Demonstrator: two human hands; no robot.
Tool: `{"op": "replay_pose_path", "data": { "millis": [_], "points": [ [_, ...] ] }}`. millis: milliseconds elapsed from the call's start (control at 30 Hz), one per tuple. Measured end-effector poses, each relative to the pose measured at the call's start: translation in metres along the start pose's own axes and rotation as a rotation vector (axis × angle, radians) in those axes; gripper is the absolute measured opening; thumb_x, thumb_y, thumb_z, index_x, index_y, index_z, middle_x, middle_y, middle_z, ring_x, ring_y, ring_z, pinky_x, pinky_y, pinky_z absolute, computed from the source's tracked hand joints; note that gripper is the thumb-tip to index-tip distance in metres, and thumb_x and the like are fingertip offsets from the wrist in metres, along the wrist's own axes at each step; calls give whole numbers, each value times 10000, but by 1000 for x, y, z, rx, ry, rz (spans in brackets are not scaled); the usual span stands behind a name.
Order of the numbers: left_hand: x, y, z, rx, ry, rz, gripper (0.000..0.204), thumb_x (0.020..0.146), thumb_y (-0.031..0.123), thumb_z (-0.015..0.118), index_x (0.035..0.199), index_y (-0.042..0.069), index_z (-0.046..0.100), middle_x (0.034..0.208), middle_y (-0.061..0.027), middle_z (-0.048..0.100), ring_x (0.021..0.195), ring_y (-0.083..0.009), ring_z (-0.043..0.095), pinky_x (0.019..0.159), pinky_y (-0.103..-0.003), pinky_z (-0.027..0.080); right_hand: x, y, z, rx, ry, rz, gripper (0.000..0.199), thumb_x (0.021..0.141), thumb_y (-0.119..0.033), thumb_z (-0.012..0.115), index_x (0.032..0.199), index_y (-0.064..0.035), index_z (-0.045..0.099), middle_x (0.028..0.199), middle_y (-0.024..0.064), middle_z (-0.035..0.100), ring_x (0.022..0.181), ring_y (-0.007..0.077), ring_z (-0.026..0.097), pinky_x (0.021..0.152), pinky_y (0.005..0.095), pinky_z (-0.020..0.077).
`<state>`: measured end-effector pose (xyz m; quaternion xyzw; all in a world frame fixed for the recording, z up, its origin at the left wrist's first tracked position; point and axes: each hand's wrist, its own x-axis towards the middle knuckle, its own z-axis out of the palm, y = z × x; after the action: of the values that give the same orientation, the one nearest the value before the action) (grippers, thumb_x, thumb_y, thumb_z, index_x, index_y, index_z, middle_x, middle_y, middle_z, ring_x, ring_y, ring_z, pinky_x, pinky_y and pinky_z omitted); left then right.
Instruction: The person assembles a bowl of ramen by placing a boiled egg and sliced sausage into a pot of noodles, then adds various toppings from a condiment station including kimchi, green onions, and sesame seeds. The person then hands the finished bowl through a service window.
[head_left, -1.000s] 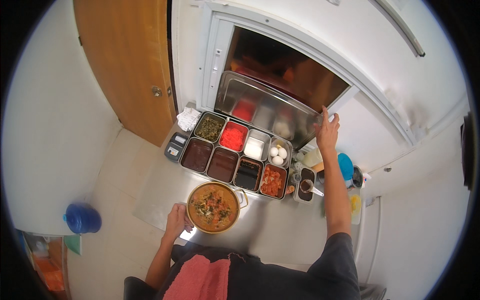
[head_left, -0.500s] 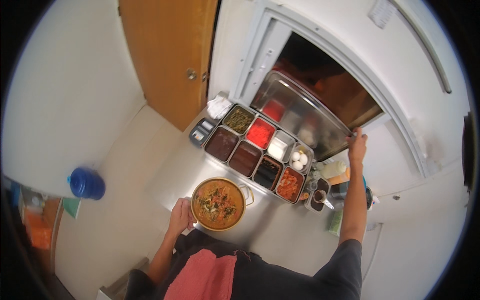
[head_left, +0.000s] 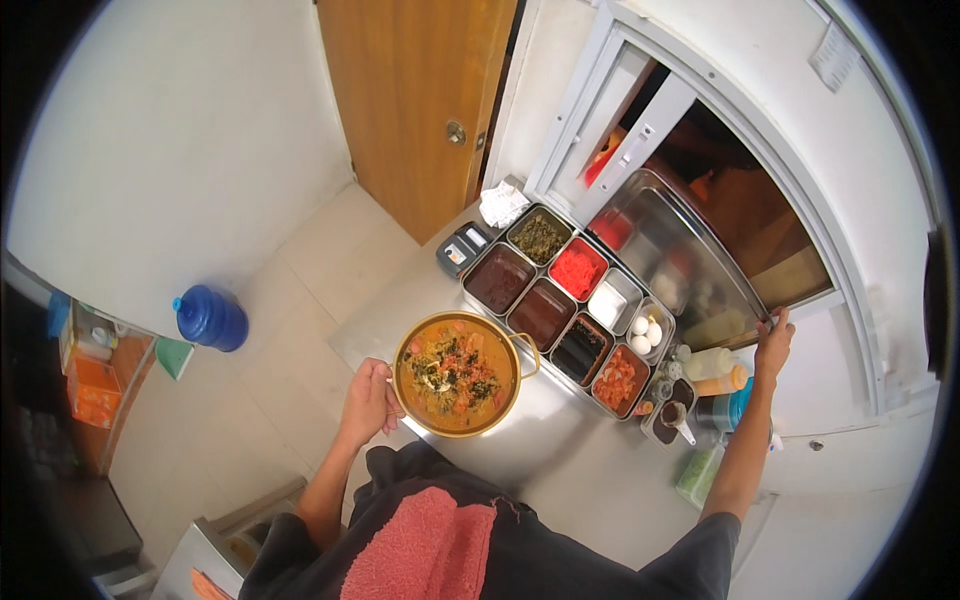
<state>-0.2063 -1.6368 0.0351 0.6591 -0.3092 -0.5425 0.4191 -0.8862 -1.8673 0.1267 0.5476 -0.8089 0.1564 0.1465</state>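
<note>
My left hand (head_left: pixel 367 400) grips the full pot (head_left: pixel 457 373); right hand (head_left: pixel 773 345) clutches the lid (head_left: pixel 690 255) — one-handed, stew could slop.

Glossy brass-coloured metal pot (head_left: pixel 457 375); shiny steel counter (head_left: pixel 560 450) and lid (head_left: pixel 690 260); matt wooden door (head_left: pixel 415 100); rough red towel (head_left: pixel 425 550).
</note>
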Motion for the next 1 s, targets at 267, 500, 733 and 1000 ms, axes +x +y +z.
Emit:
{"op": "replay_pose_path", "data": {
  "millis": [267,500,733,1000],
  "points": [
    [57,41,17,-52,-31,26,299,1127,334,361,1051,67,473,589,-50,540,381,-124,500,315,-249,359,2,28,-8,-84,7,32,429,872,-176,747,1207,-226,483,1117,168,584,976,446,661,792,544,527],
    [102,75,61,-107,-48,130,290,1124,313,387,1017,65,492,585,-35,520,380,-126,480,321,-256,348,6,62,-13,-86,0,91,432,858,-157,759,1204,-211,506,1117,163,593,971,429,666,791,516,522],
    [138,96,99,-135,-69,138,321,1123,319,384,994,53,508,599,-30,498,383,-133,471,329,-264,343,5,88,-18,-93,-1,125,443,843,-134,767,1199,-207,513,1133,144,605,1003,415,664,805,512,518],
    [184,109,133,-102,-109,160,325,1126,321,361,1017,44,489,595,-57,557,384,-118,490,320,-246,362,7,99,-13,-79,-17,93,449,859,-145,756,1227,-208,509,1139,141,609,998,414,663,802,508,513]
  ]
}}
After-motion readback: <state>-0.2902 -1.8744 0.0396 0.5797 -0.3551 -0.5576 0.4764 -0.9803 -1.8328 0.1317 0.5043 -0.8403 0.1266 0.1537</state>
